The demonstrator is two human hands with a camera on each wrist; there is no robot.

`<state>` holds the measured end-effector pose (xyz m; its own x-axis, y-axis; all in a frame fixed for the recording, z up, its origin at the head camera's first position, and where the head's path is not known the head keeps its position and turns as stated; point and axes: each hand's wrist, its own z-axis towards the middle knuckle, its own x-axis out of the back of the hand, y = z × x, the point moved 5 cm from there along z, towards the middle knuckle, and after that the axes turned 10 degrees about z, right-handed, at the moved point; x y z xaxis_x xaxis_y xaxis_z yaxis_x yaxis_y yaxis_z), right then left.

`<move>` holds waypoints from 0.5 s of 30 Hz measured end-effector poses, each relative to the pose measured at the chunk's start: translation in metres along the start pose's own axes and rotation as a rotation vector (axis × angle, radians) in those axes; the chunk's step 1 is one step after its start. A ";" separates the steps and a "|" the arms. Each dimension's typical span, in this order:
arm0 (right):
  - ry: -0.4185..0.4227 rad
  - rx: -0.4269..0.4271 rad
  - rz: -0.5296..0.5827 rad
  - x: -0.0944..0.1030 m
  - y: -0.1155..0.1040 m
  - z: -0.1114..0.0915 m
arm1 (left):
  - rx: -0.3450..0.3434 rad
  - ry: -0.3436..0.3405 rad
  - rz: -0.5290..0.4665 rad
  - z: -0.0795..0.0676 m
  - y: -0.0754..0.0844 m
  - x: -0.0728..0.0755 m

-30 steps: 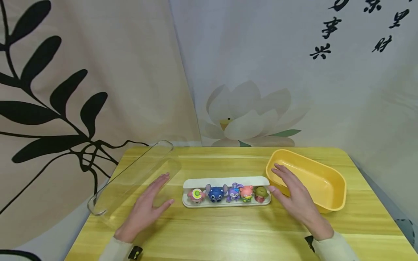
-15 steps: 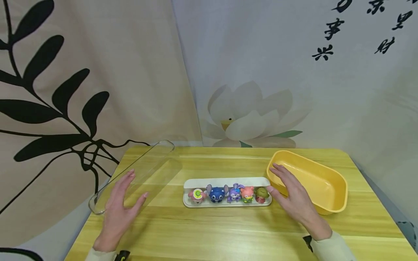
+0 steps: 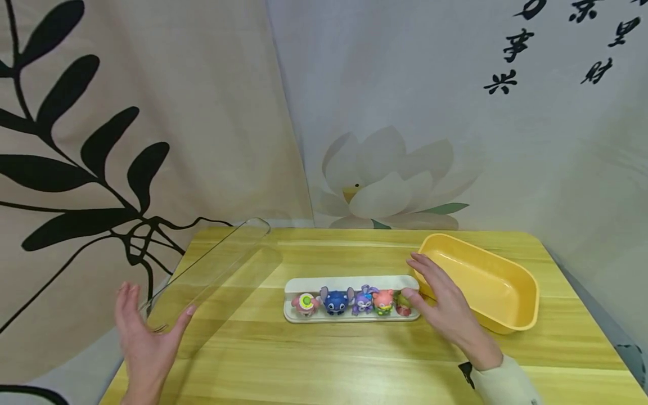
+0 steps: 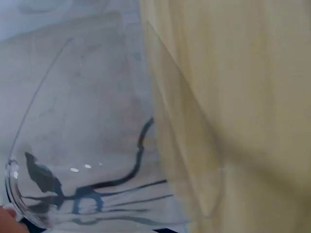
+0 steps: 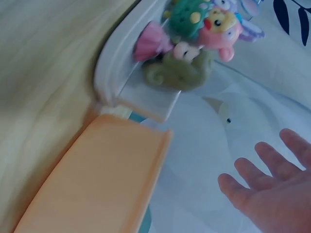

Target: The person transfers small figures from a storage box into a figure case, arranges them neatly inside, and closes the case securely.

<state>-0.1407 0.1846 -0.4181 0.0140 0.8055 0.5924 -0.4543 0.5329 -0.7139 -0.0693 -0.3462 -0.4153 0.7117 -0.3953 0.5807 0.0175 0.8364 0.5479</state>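
Observation:
A long transparent cover (image 3: 223,264) stands slantwise on the table's left side. My left hand (image 3: 147,351) is at its near end, thumb and fingers spread apart, fingertips close to the edge. In the left wrist view the clear wall (image 4: 97,121) fills much of the picture, with a fingertip (image 4: 8,221) at the lower left. My right hand (image 3: 448,309) hovers with extended fingers between the white tray (image 3: 349,283) and the yellow tub (image 3: 529,278), holding nothing. Several small cartoon figurines line the tray, among them a blue one (image 3: 336,301) and a green one (image 3: 403,304), partly covered by my thumb.
The wooden table (image 3: 324,365) carries all these things. A printed cloth (image 3: 212,112) hangs behind its back edge. The tub's near left corner lies close to the tray's right end.
My left hand has moved left and toward me, from beside the transparent cover to its near end. My right hand has shifted slightly left. Tray, figurines and tub have kept their places.

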 end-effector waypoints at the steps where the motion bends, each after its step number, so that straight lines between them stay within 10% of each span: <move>1: -0.007 0.004 0.006 -0.003 -0.002 0.002 | 0.046 -0.025 0.017 -0.002 -0.004 0.000; 7: -0.046 0.028 0.043 -0.019 -0.018 0.012 | 0.275 -0.194 0.084 -0.008 -0.023 -0.004; 15: -0.105 0.052 0.079 -0.041 -0.038 0.027 | 0.499 -0.361 -0.100 -0.011 -0.047 -0.014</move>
<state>-0.1476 0.1244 -0.4049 -0.1158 0.8114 0.5729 -0.4962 0.4524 -0.7411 -0.0725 -0.3760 -0.4556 0.4398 -0.6387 0.6313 -0.3208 0.5448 0.7747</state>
